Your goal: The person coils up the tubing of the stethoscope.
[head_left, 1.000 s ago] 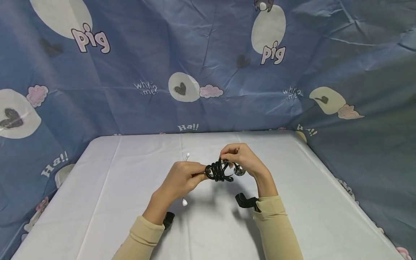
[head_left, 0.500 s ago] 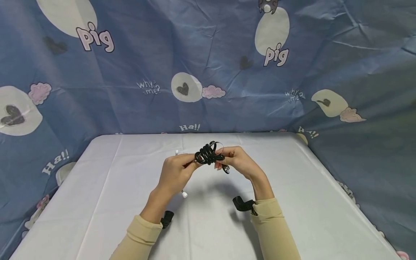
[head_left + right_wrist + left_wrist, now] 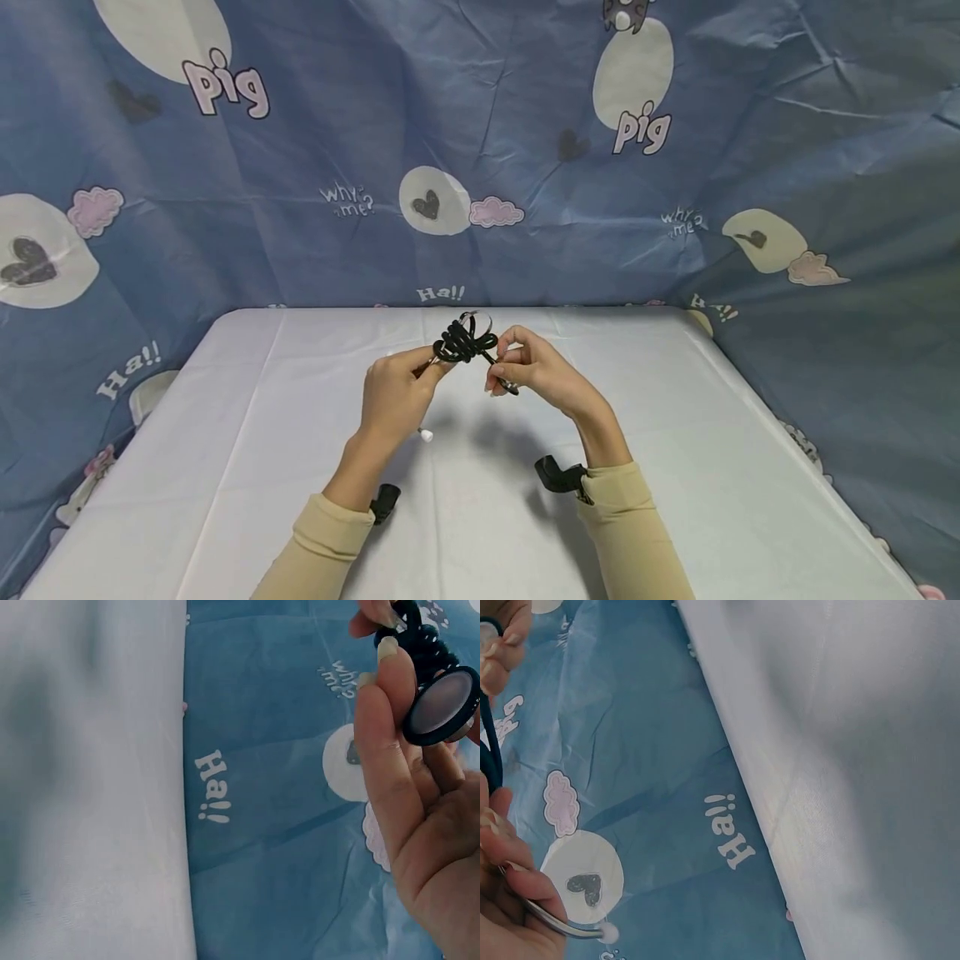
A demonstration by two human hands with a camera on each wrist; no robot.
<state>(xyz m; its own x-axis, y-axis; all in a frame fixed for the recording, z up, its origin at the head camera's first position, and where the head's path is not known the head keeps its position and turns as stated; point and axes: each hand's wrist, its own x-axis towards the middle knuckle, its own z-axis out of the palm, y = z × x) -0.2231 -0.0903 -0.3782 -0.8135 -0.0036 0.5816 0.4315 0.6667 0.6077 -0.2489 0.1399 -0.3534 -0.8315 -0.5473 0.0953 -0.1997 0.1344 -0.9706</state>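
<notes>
Stethoscope [image 3: 467, 342] higher than before, coil crosswise between both hands.

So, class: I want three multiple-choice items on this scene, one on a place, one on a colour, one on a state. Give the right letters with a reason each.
1. Where is the stethoscope?
A. lying flat on the table
B. held above the table between both hands
C. hanging on the backdrop

2. What colour is its coiled tubing?
A. black
B. red
C. yellow

3. How is the right hand?
A. flat on the table
B. hanging idle
C. fingers curled round the chest piece

Answers:
1 B: the stethoscope is held up off the white table between the left hand and the right hand.
2 A: the tubing bundle looks black in the head view.
3 C: the right wrist view shows fingers curled against the round chest piece.
</notes>
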